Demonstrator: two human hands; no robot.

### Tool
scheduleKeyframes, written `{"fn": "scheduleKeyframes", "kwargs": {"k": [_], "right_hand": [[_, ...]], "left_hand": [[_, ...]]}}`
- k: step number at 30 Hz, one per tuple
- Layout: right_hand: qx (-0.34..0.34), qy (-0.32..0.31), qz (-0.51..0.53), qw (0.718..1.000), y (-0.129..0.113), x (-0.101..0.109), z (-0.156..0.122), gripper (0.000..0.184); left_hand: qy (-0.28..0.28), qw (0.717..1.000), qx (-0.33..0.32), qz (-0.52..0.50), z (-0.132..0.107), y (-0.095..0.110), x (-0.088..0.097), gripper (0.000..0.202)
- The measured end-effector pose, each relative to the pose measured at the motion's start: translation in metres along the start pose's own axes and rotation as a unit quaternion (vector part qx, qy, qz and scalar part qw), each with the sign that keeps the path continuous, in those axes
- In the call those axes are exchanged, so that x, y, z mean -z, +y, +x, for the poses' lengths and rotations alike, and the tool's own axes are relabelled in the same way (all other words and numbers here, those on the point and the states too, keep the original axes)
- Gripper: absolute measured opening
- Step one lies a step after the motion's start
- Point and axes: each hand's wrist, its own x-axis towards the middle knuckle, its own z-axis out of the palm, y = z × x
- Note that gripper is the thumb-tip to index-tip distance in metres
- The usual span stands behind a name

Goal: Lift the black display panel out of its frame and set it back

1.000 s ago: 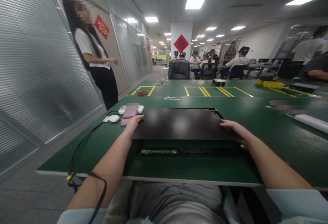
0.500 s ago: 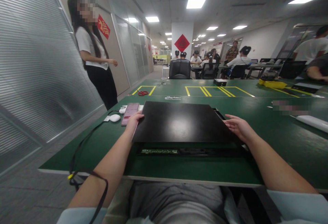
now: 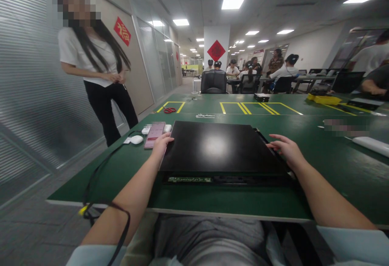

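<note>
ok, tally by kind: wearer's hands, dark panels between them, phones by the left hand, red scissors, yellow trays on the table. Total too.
Wearer's hands, left hand and right hand: 2
Dark panel: 1
Phone: 1
Red scissors: 1
Yellow tray: 1
Total: 6

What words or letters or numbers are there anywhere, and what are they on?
"福": gold, on the red sign on the door.
Red diamond on the pillar: dark marking, too blurred to read.
Pink phone: screen too small and blurred to read.
Green circuit strip: any print is too small.
Black panel: no lettering shows.
</note>
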Motion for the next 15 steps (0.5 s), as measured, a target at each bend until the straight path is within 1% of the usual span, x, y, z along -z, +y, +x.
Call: {"fn": "scheduleKeyframes", "kwargs": {"k": [2,4,7,11,15], "right_hand": [[0.007,0.005,-0.016,1.0,0.002,0.0,0.001,0.042],[0.012,0.004,-0.018,1.0,0.005,0.0,0.003,0.039],[0.02,0.011,-0.026,0.999,0.012,0.002,0.009,0.035],[0.027,0.025,-0.046,0.998,0.022,0.007,0.017,0.033],[0.025,0.027,-0.063,0.997,0.027,0.011,0.022,0.032]], "left_hand": [[0.003,1.0,-0.005,0.008,-0.008,0.004,-0.005,0.025],[0.002,1.0,0.004,0.02,-0.014,0.008,-0.008,0.025],[-0.015,1.0,0.018,0.015,-0.02,0.009,-0.009,0.028],[-0.056,0.998,0.029,0.006,-0.022,0.004,-0.01,0.036],[-0.083,0.996,0.038,-0.005,-0.021,-0.002,-0.01,0.039]]}}
